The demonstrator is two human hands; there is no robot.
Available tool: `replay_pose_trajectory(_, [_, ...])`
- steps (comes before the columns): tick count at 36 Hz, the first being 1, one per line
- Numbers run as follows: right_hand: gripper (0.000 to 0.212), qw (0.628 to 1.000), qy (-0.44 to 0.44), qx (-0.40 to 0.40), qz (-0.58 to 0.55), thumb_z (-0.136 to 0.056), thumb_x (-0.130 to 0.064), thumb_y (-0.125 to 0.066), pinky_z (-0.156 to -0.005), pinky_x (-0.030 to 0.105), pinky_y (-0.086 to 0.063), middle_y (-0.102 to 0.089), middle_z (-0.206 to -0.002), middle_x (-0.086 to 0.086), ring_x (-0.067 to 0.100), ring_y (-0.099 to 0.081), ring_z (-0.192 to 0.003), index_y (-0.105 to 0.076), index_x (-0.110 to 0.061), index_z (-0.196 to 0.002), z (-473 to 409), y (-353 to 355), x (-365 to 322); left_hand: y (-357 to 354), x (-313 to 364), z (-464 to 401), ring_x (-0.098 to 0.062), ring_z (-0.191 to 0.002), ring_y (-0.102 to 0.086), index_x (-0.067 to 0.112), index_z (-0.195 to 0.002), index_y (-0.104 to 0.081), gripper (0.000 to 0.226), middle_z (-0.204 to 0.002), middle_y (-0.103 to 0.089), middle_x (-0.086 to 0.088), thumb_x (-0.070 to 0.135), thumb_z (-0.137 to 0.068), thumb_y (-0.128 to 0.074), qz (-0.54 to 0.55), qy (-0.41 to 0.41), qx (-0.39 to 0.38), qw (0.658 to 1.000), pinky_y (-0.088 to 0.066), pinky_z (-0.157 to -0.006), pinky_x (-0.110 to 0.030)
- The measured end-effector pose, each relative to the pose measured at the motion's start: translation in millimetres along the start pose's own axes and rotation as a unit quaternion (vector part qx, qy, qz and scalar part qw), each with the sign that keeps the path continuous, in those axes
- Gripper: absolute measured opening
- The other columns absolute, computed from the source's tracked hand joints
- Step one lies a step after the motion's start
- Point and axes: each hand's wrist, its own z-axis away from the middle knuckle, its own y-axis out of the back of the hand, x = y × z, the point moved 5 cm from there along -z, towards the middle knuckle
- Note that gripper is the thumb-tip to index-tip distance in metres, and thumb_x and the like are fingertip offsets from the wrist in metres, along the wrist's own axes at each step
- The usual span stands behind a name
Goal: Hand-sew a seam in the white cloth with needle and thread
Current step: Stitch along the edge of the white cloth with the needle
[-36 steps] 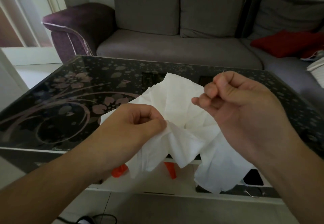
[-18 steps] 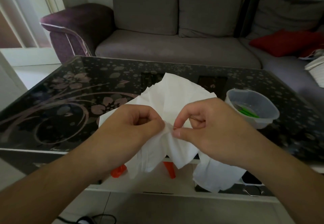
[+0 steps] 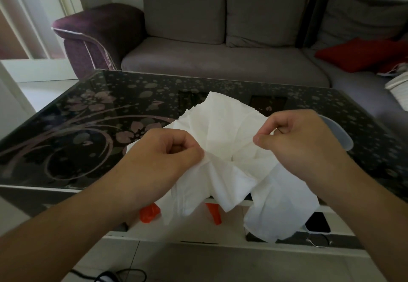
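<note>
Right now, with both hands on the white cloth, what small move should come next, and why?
Probably the right hand draws further out to the right, since its thumb and forefinger pinch something too fine to see beside the white cloth, while the left hand grips the bunched fold.

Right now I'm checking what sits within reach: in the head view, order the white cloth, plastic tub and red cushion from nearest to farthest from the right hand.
1. white cloth, beside the right hand, to its left.
2. plastic tub, just behind the hand on the table.
3. red cushion, far right on the sofa.
</note>
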Motion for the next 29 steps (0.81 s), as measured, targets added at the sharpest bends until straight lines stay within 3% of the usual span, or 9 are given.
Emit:
replay_pose_trajectory(3, [0.016,0.999,-0.023,0.017,0.024,-0.087,-0.021,-0.08,-0.056,0.019,-0.036,-0.062,-0.079,-0.018,0.007,-0.057,-0.072,-0.071,-0.026,-0.075,-4.1,1.1,6.1,-0.2,0.3,-0.6,-0.015,-0.083,-0.071,0.028,-0.081,-0.078,0.021,-0.084,-0.075,0.005,0.035,-0.096,-0.064,-0.007,-0.002,0.0,1.0,-0.061,-0.078,-0.035])
replay_pose_trajectory(6, [0.015,0.998,-0.03,0.031,0.045,-0.088,-0.022,-0.078,-0.048,0.018,-0.036,-0.062,-0.075,-0.015,0.012,-0.056,-0.065,-0.071,-0.026,-0.076,-6.8,2.5,10.1,0.7,1.0,0.6,-0.018,-0.082,-0.071,0.027,-0.078,-0.077,0.022,-0.08,-0.074,0.004,0.032,-0.096,-0.065,-0.004,-0.007,-0.001,1.0,-0.056,-0.075,-0.031])
replay_pose_trajectory(10, [0.014,0.998,-0.046,0.025,0.034,-0.087,-0.021,-0.08,-0.049,0.02,-0.043,-0.062,-0.076,-0.016,0.015,-0.057,-0.067,-0.073,-0.024,-0.075,-10.7,-1.1,13.0,2.9,0.3,3.2,-0.03,-0.088,-0.07,0.027,-0.081,-0.077,0.021,-0.084,-0.074,-0.006,0.033,-0.095,-0.065,-0.004,-0.007,-0.005,1.0,-0.061,-0.081,-0.044])
replay_pose_trajectory(16, [0.014,0.997,-0.072,0.017,0.009,-0.085,-0.021,-0.082,-0.055,0.026,-0.048,-0.063,-0.078,-0.015,0.014,-0.058,-0.069,-0.074,-0.023,-0.073,-9.7,0.7,15.9,1.3,3.1,4.0,-0.027,-0.088,-0.072,0.028,-0.08,-0.078,0.02,-0.085,-0.075,-0.002,0.034,-0.094,-0.064,0.002,-0.009,-0.004,1.0,-0.061,-0.085,-0.047])
replay_pose_trajectory(21, [0.012,0.994,-0.102,0.018,0.031,-0.09,-0.017,-0.073,-0.051,0.022,-0.039,-0.057,-0.078,-0.007,0.014,-0.052,-0.068,-0.068,-0.025,-0.085,-15.1,6.4,19.6,-1.5,6.7,1.3,-0.027,-0.088,-0.071,0.028,-0.08,-0.078,0.02,-0.084,-0.075,-0.002,0.034,-0.093,-0.064,0.001,-0.017,-0.002,1.0,-0.061,-0.082,-0.045])
replay_pose_trajectory(22, [0.007,0.993,-0.116,0.021,0.007,-0.09,-0.015,-0.072,-0.055,0.024,-0.04,-0.057,-0.079,-0.004,0.014,-0.051,-0.067,-0.069,-0.021,-0.091,-16.1,8.8,19.9,-0.6,6.8,1.1,-0.025,-0.087,-0.071,0.027,-0.08,-0.078,0.02,-0.083,-0.075,-0.001,0.033,-0.094,-0.065,0.0,-0.018,0.0,1.0,-0.061,-0.082,-0.041])
replay_pose_trajectory(25, [0.026,0.989,-0.098,0.031,-0.102,-0.088,-0.015,-0.064,-0.056,0.031,-0.043,-0.053,-0.072,0.005,0.019,-0.048,-0.061,-0.066,0.006,-0.104,-19.1,20.5,23.9,1.7,5.9,0.4,-0.024,-0.086,-0.071,0.025,-0.079,-0.077,0.021,-0.084,-0.075,-0.001,0.034,-0.094,-0.065,0.0,-0.027,0.0,1.0,-0.06,-0.082,-0.039])
replay_pose_trajectory(28, [0.029,0.992,-0.039,0.059,-0.105,-0.094,-0.01,-0.058,-0.062,0.044,-0.048,-0.05,-0.07,0.007,0.028,-0.049,-0.067,-0.064,0.016,-0.104,-17.1,35.4,23.4,4.3,5.1,1.0,-0.017,-0.085,-0.071,0.027,-0.08,-0.078,0.02,-0.085,-0.076,0.002,0.034,-0.093,-0.065,0.004,-0.032,-0.003,0.999,-0.057,-0.077,-0.03])
replay_pose_trajectory(29, [0.028,0.99,-0.021,0.071,-0.119,-0.095,-0.01,-0.058,-0.064,0.042,-0.047,-0.051,-0.07,0.006,0.029,-0.05,-0.069,-0.064,0.016,-0.103,-17.3,37.8,22.7,5.2,5.3,1.3,-0.013,-0.084,-0.072,0.026,-0.08,-0.078,0.02,-0.085,-0.076,0.004,0.034,-0.093,-0.065,0.006,-0.033,-0.005,0.999,-0.055,-0.075,-0.026])
